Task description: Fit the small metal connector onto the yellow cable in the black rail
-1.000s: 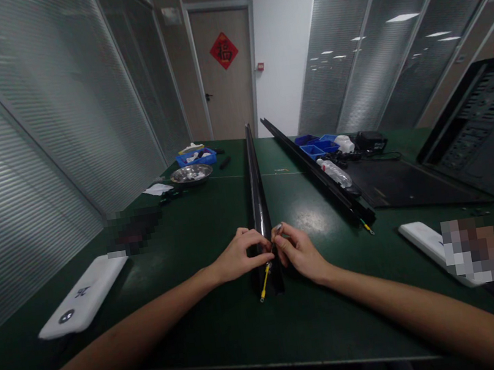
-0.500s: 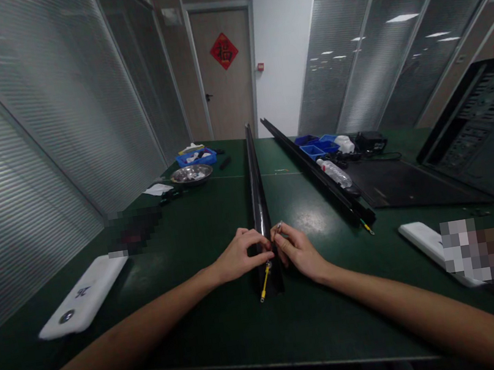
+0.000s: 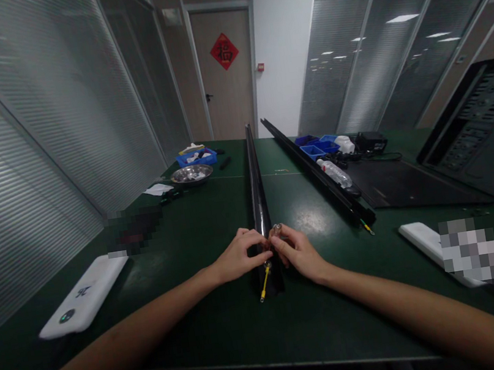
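A long black metal rail (image 3: 255, 177) lies lengthwise down the table. At its near end a short yellow wire (image 3: 265, 284) with a ring terminal is fixed to it and hangs toward me. My left hand (image 3: 241, 255) reaches over the rail just above that wire, thumb and fingers pinched together; what they grip is too small to make out. From the right, my right hand (image 3: 301, 254) meets it with closed fingers. A small shiny metal piece (image 3: 276, 229) pokes out above those fingertips, its kind unclear.
A second black rail (image 3: 314, 169) slants to the right, beside a plastic bottle (image 3: 335, 173) and blue bins (image 3: 322, 146). White cases (image 3: 85, 296) lie left and right. Further off stand a metal bowl (image 3: 192, 174) and a blue tray (image 3: 196, 157). A blurred patch covers the right edge.
The fingers of my right hand have shifted slightly left, nearer my left fingertips, and the small metal piece has moved with them. My left hand stays at the rail.
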The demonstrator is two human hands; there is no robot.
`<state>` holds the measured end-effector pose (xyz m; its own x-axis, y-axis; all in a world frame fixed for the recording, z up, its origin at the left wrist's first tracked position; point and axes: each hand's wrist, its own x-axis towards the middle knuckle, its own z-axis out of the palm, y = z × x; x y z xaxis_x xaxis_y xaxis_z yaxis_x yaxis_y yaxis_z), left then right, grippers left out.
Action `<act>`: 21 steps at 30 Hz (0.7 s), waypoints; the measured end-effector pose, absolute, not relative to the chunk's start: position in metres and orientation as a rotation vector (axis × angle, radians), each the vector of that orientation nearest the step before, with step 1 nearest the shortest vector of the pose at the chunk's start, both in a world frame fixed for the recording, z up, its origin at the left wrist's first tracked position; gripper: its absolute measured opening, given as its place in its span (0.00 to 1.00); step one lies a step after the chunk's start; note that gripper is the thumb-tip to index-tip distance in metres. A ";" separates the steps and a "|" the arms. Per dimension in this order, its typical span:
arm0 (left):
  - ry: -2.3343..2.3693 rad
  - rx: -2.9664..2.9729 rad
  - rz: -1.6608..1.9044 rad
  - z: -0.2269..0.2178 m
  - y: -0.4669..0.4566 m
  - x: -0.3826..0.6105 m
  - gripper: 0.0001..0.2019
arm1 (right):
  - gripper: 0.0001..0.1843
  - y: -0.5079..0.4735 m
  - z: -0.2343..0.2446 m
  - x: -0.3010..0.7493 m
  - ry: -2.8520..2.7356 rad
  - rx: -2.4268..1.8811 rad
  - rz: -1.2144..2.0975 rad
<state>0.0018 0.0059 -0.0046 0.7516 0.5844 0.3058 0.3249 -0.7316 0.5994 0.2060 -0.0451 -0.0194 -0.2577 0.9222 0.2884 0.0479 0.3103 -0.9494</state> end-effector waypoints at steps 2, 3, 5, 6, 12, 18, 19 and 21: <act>0.683 2.421 0.647 -0.003 0.005 0.002 0.10 | 0.18 -0.046 -0.019 0.206 -1.586 -0.913 1.108; 0.682 2.420 0.640 -0.003 0.005 0.002 0.10 | 0.18 -0.046 -0.019 0.206 -1.588 -0.916 1.107; 0.677 2.421 0.641 -0.002 0.005 0.002 0.09 | 0.18 -0.046 -0.018 0.206 -1.590 -0.918 1.106; 0.675 2.424 0.646 -0.003 0.005 0.002 0.09 | 0.18 -0.046 -0.018 0.206 -1.589 -0.919 1.104; 0.650 2.442 0.621 -0.003 0.006 0.002 0.11 | 0.20 -0.047 -0.014 0.205 -1.597 -0.937 1.080; 0.599 2.429 0.582 -0.001 0.006 0.002 0.14 | 0.19 -0.047 -0.017 0.205 -1.589 -0.930 1.085; 0.595 2.430 0.580 -0.001 0.006 0.002 0.14 | 0.19 -0.047 -0.017 0.205 -1.587 -0.929 1.082; 0.593 2.434 0.578 -0.002 0.007 0.001 0.14 | 0.18 -0.047 -0.017 0.205 -1.583 -0.929 1.080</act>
